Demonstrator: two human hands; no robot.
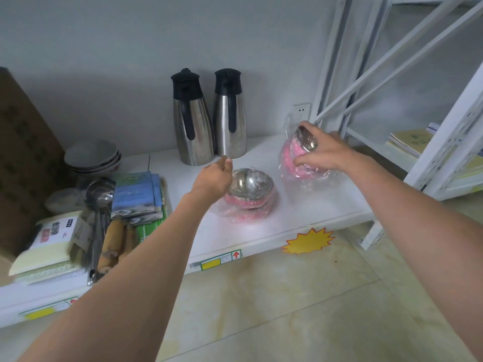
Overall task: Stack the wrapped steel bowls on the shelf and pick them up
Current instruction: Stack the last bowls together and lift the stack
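Note:
A plastic-wrapped stack of pink-and-steel bowls (251,189) sits upright on the white shelf (300,218), near its middle. My left hand (215,176) hovers just left of that stack, fingers apart, holding nothing. A second wrapped set of pink-and-steel bowls (300,152) is tilted on its side at the right of the shelf. My right hand (324,150) grips it from the right, thumb low and fingers over the top.
Two steel thermos jugs (209,118) stand at the back behind the bowls. Grey ceramic bowls (91,155), ladles (100,194), booklets (137,194) and packets crowd the shelf's left. A white rack frame (444,142) rises at the right. Tiled floor lies below the shelf edge.

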